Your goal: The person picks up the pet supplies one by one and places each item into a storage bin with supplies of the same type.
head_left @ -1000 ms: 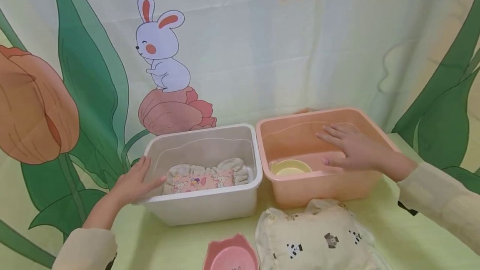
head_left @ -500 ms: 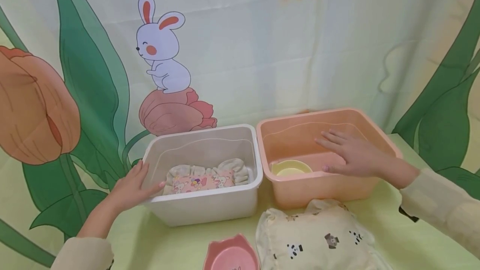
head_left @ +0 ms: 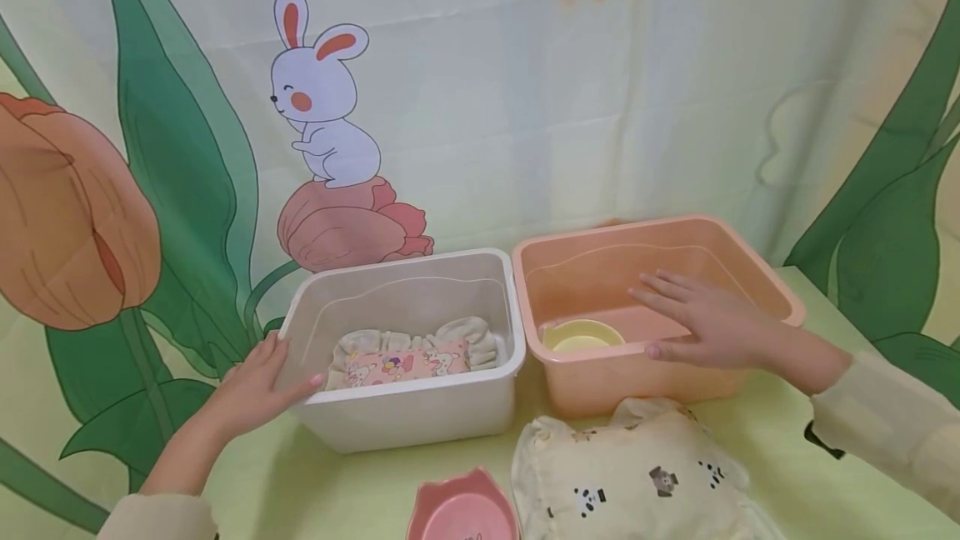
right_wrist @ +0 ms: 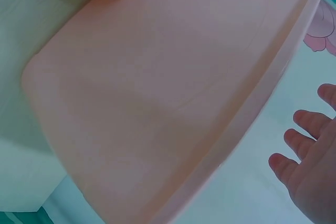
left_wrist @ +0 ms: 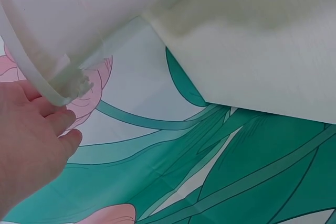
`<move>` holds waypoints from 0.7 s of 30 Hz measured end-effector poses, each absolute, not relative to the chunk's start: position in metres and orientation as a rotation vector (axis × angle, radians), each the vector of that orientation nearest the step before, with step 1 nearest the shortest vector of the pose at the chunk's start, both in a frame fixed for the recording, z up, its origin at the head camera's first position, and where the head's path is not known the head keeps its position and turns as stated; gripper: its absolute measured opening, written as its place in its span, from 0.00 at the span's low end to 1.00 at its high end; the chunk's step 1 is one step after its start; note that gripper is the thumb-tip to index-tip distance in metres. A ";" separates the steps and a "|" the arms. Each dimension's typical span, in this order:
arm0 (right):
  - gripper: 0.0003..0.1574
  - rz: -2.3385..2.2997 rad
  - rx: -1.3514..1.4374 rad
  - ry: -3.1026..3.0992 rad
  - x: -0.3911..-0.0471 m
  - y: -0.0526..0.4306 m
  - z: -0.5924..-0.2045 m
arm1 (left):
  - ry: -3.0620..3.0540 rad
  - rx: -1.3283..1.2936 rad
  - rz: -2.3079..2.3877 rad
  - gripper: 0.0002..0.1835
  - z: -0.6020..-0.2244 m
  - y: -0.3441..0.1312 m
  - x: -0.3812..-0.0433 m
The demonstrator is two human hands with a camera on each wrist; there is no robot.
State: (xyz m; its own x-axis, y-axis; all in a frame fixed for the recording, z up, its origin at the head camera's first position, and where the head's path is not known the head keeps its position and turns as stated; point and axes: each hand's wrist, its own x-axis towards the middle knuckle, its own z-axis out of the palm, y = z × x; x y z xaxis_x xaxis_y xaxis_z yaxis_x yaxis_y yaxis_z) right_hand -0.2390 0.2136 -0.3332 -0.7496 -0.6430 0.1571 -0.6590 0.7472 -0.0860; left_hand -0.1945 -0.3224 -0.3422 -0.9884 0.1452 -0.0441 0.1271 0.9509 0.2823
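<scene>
My left hand is at the front left corner of a white plastic bin, thumb over the front rim and fingers along the left side. In the left wrist view its relaxed fingers lie right at the rim. A small pink pillow with cream frills lies inside this bin. My right hand is spread, palm down, above the front of a peach bin, holding nothing. The right wrist view shows its fingers apart from the rim. Inside the peach bin sits a yellow bowl.
The bins stand side by side on a light green tabletop. In front lie a pink cat-eared bowl and a cream frilled pillow with animal prints. A printed curtain with a rabbit and tulips hangs behind.
My left hand has drifted slightly left and down along the white bin's corner. My right hand has shifted a little down and right. The bins, pillows and bowls have stayed put.
</scene>
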 end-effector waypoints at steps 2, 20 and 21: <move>0.46 0.205 1.066 -2.817 -0.237 0.213 -0.334 | 3.037 0.211 0.448 0.47 -0.342 -0.323 -0.193; 0.45 0.189 1.129 -2.790 -0.228 0.209 -0.349 | 3.056 0.201 0.396 0.47 -0.351 -0.328 -0.181; 0.45 0.195 1.135 -2.789 -0.227 0.209 -0.351 | 3.059 0.202 0.395 0.47 -0.352 -0.328 -0.181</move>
State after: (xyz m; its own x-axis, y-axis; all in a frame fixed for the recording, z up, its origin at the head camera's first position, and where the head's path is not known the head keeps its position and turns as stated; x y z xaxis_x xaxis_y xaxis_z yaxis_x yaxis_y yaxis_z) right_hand -0.2270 0.2089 -0.3507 -0.7104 -0.6848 0.1625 -0.7008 0.7096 -0.0729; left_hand -0.1810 -0.3279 -0.3524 -0.9902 0.1358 -0.0333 0.1228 0.9588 0.2562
